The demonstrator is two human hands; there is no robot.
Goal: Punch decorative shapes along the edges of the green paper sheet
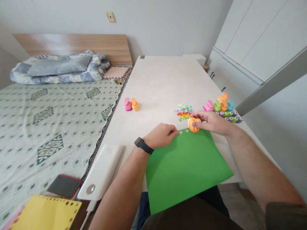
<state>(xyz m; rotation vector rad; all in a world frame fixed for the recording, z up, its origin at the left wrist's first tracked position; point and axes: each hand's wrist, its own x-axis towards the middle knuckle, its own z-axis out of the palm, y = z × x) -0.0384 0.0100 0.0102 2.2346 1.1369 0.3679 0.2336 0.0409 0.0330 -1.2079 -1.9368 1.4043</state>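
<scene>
A green sheet of paper (187, 169) lies over the table's front edge, with a couple of small punched shapes along its far edge. My left hand (163, 134), with a dark watch on the wrist, pinches that far edge near its left corner. In my right hand (208, 121) is an orange craft punch (192, 125), set on the paper's far edge with the thumb over its front. Just beyond the punch lies a pile of small colourful paper cutouts (184, 111).
A pink punch (128, 104) and an orange punch (135, 104) stand at the table's left. More punches (223, 103) and purple-green pieces (229, 116) sit at the right. A white power bank-like device (102, 172), a phone (64, 185) and yellow punched paper (45, 212) lie front left.
</scene>
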